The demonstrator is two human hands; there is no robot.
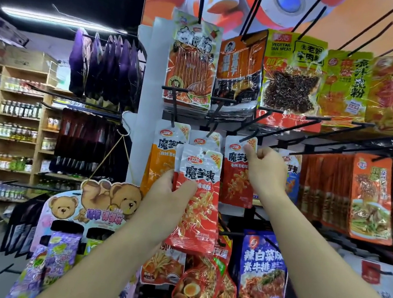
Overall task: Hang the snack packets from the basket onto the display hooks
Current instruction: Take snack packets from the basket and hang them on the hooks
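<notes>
Two red packets (pixel 197 197) stand upright in the left hand (pixel 165 201), gripped round their lower half, raised before the rack. The right hand (pixel 267 172) is lifted beside it, and its fingers (pixel 249 153) pinch the top of one hanging red packet (pixel 236 179) at its hook (pixel 250 135).

Wooden shelves (pixel 17 115) stand beneath a strip light (pixel 58 19).

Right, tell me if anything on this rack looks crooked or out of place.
Only the egg-picture packet at bottom centre: it hangs tilted and crumpled. The red packets in the left hand are simply unhung; the right hand pinches a hung red packet that sits straight.
</notes>
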